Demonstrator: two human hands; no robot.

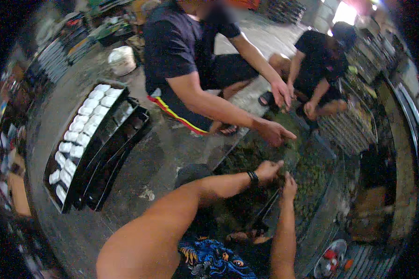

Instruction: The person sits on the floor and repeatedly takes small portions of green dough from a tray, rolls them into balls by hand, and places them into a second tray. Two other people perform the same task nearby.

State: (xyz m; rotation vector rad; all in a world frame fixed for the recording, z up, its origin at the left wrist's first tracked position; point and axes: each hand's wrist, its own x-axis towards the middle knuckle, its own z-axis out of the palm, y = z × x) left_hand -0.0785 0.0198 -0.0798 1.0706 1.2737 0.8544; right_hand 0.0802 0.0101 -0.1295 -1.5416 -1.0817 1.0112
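My left hand (269,171), with black bands on its wrist, reaches over a heap of loose dark green material (310,167) on the floor. Close beside it on the right is my right hand (289,187). The fingertips of both hands nearly meet, and whether something small lies between them is too blurred to tell. Just beyond, a co-worker's hand (274,133) points over the same heap, and that person's other hand (281,95) is farther back. A second person (321,66) crouches beyond the heap, hands low in front.
Black trays (124,120) stand on the left, the outer one holding rows of white wrapped bundles (85,120). A whitish bucket (122,61) is behind them. Corrugated sheets (349,122) lie at the right. A round dish (331,258) with red items sits at the lower right.
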